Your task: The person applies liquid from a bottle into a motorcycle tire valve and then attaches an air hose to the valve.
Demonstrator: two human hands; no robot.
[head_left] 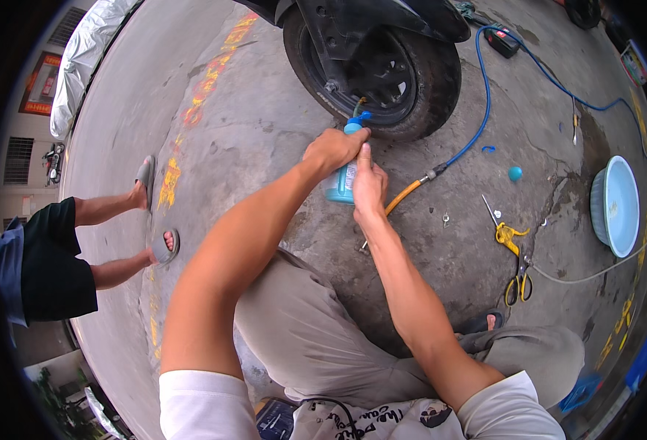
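A light blue squeeze bottle (pixel 342 192) stands close to the scooter's wheel (pixel 433 88), gripped between both of my hands. My left hand (pixel 332 149) wraps round its upper part, just below the blue cap (pixel 353 122). Lower down, my right hand (pixel 370 185) closes on the bottle's right side, thumb pointing up. From the cap a short greenish tube (pixel 357 107) runs up to the wheel rim; its far end looks yellowish, and how it joins the wheel is too small to tell. My fingers hide part of the bottle.
Right of my hands lies a blue air hose (pixel 477 132) with an orange end piece (pixel 404 196). Farther right are a teal round cap (pixel 515 174), a yellow air gun (pixel 510 233), scissors (pixel 518 287) and a pale blue basin (pixel 617 207). A person in slippers (pixel 52 257) stands at left.
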